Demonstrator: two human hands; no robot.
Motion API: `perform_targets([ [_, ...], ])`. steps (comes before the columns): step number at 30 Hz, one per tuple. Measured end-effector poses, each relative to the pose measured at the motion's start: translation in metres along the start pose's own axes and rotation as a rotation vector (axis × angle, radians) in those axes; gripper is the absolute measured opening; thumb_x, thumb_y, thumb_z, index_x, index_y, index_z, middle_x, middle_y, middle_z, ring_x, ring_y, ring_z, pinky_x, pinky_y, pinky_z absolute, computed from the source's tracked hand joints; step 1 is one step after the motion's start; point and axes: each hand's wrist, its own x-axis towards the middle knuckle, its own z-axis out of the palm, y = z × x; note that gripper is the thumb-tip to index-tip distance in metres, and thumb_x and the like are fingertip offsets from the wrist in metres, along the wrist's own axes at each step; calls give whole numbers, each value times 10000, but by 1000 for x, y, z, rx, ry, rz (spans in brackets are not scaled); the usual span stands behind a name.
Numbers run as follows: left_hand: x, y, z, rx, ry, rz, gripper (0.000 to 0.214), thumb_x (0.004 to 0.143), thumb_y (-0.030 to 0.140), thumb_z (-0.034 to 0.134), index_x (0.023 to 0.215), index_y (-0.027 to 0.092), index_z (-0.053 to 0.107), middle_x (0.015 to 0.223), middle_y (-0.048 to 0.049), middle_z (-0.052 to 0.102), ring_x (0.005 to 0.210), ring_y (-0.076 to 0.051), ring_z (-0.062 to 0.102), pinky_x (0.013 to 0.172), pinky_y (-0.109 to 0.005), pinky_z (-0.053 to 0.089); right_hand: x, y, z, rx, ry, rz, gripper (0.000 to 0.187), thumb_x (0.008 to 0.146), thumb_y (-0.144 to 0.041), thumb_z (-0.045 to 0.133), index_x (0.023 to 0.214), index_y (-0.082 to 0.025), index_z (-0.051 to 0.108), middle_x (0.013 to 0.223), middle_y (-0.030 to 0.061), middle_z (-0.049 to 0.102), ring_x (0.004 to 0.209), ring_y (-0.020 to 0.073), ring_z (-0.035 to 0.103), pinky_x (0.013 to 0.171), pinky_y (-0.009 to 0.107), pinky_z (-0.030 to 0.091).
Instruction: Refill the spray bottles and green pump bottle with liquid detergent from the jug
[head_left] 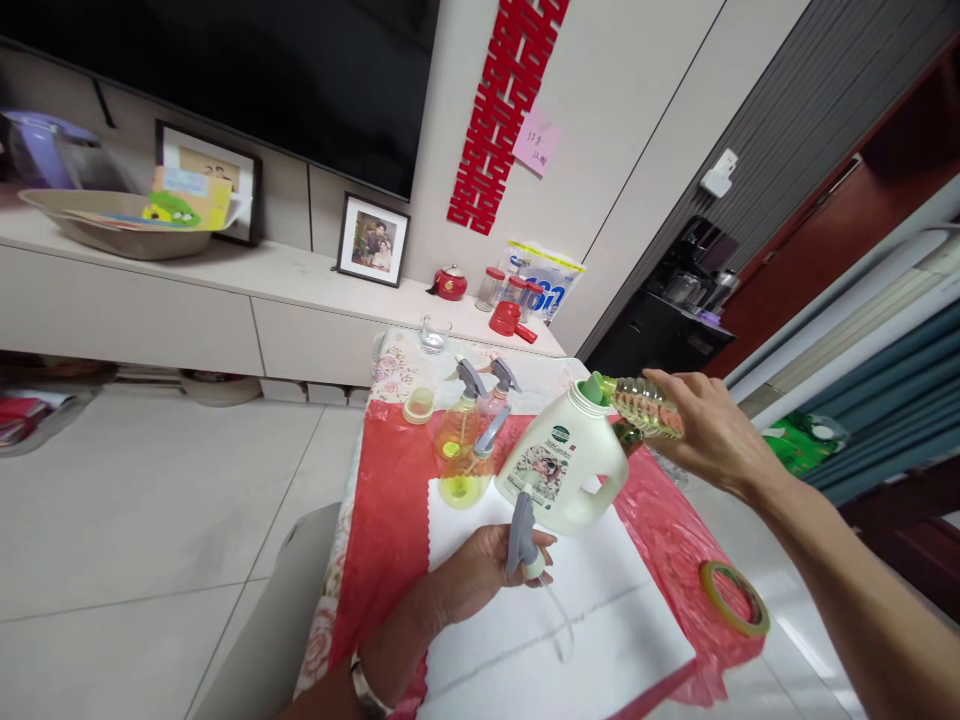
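My left hand [487, 565] is closed around a grey trigger spray head [523, 535], whose clear dip tube [559, 615] hangs down above the white sheet. My right hand [709, 425] grips a ribbed clear bottle [646, 405] with yellowish liquid, tipped on its side. Its neck meets the green spout [592, 388] of a pale detergent jug [562, 465], which stands upright with its handle to the right. Spray bottles with grey heads, such as the front yellow one [465, 485], stand left of the jug. A dark bottle [628, 435] is partly hidden behind it.
A white sheet [555, 640] lies over red plastic [382, 500] on the table. A pale cap [418, 405] is at the left, a roll of tape [735, 597] at the right. A glass cup [435, 335] stands at the far edge, before a low cabinet [315, 340].
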Motion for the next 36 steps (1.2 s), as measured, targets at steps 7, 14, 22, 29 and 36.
perform_targets([
  [7, 1, -5, -6, 70, 30, -33, 464, 675, 388, 879, 1068, 179, 748, 1009, -103, 687, 884, -206, 655, 918, -440, 480, 28, -1, -26, -311, -55, -137, 689, 732, -195, 548, 1414, -253, 471, 1181, 120, 529, 979, 258, 452, 683, 306, 362],
  [14, 0, -5, -7, 81, 39, -35, 473, 692, 389, 866, 1082, 156, 732, 1034, -122, 674, 898, -208, 638, 921, -442, 473, 48, -16, -45, -450, -43, -266, 561, 767, -92, 449, 1292, -252, 565, 1102, 121, 550, 1005, 258, 442, 665, 320, 300],
  [22, 2, -4, -6, 85, 50, -42, 471, 690, 380, 867, 1083, 159, 732, 1032, -123, 676, 911, -216, 633, 928, -450, 464, 61, -22, -54, -500, -35, -377, 438, 855, -62, 405, 1212, -252, 574, 1109, 99, 543, 1115, 267, 423, 769, 369, 325],
  [29, 1, -1, -2, 76, 68, -47, 512, 653, 421, 888, 1064, 159, 732, 1005, -106, 667, 880, -201, 641, 906, -435, 469, 64, -26, -61, -474, -37, -395, 466, 914, -36, 354, 1250, -265, 580, 1185, 95, 534, 1142, 269, 436, 791, 381, 322],
  [36, 0, 0, -1, 80, 69, -26, 487, 657, 435, 883, 1007, 151, 699, 999, -104, 676, 894, -193, 640, 877, -409, 486, 64, -27, -63, -476, -21, -386, 442, 940, -46, 349, 1240, -261, 591, 1211, 101, 532, 1178, 280, 433, 835, 419, 348],
])
